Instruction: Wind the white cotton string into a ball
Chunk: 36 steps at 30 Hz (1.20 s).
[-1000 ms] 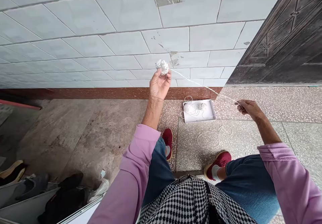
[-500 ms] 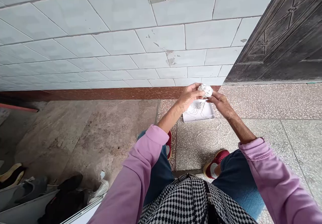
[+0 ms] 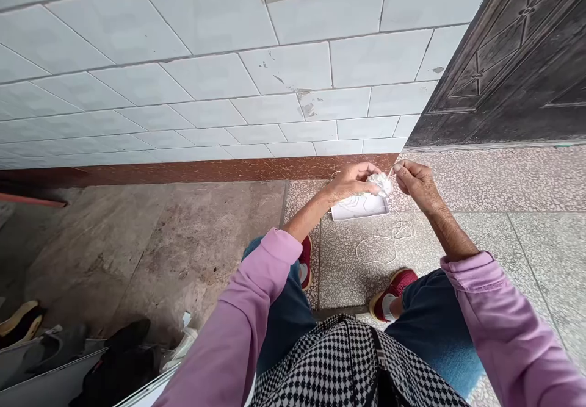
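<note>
My left hand [image 3: 352, 182] is closed around a bundled white ball of cord [image 3: 379, 183] in its fingertips, above the floor. To the right of the ball, my right hand [image 3: 417, 182] pinches a short stretch of white cord [image 3: 391, 171] that leads to the ball. Beneath my hands, a shallow white tray [image 3: 359, 213] stands on the floor with more white cord in it, partly hidden by my left hand. Loose loops of cord [image 3: 396, 238] lie on the speckled floor at the tray's right front.
A tiled wall [image 3: 284, 111] rises in front, with a dark panelled door [image 3: 508, 102] at right. My red shoes [image 3: 394, 293] stand on either side below the tray. Footwear and dark items fill a rack [image 3: 98, 361] at lower left.
My right hand has moved right, away from the ball, drawing the cord out between them. My left hand has lowered slightly and turned, still gripping the ball.
</note>
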{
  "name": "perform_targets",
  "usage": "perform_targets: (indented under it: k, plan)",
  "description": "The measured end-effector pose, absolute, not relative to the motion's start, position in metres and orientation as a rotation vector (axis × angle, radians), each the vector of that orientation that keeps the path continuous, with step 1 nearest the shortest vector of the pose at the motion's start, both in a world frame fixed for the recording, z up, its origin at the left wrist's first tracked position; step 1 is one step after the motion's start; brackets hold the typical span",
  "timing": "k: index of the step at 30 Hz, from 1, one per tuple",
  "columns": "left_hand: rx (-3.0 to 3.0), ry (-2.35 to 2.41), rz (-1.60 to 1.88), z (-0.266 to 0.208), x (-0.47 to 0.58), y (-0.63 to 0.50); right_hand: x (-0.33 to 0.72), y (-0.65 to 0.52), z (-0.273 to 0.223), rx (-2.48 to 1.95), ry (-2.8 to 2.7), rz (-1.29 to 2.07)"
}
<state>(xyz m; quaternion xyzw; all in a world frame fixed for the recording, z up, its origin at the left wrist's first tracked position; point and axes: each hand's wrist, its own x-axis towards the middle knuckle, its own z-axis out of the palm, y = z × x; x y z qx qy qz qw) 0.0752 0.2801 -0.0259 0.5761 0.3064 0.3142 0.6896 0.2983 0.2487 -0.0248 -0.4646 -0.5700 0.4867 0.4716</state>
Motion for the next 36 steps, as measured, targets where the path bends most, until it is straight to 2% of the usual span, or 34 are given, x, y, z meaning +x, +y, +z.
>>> perform_targets:
  k: [5,10,14,19,23,29,36]
  plan:
    - [1.001,0.595,0.847,-0.022,0.078,0.278,0.284,0.244,-0.046,-1.22,-1.643,1.144]
    - [1.143,0.867,0.989,-0.034,0.072,0.292,0.263,0.225,-0.035,-1.112,-1.95,1.265]
    - [1.334,0.941,0.955,-0.037,0.068,0.293,0.272,0.231,-0.017,-1.051,-1.724,1.312]
    - [1.236,0.7,0.775,-0.025,0.071,0.279,0.289,0.247,-0.018,-1.132,-1.366,1.239]
    - [1.163,0.668,0.827,-0.023,0.073,0.276,0.283,0.243,-0.033,-1.176,-1.453,1.299]
    - [1.44,0.764,0.723,-0.032,0.074,0.276,0.283,0.245,-0.047,-1.263,-1.579,1.353]
    - [1.185,0.872,1.009,-0.034,0.066,0.289,0.273,0.235,-0.043,-1.195,-1.805,1.446]
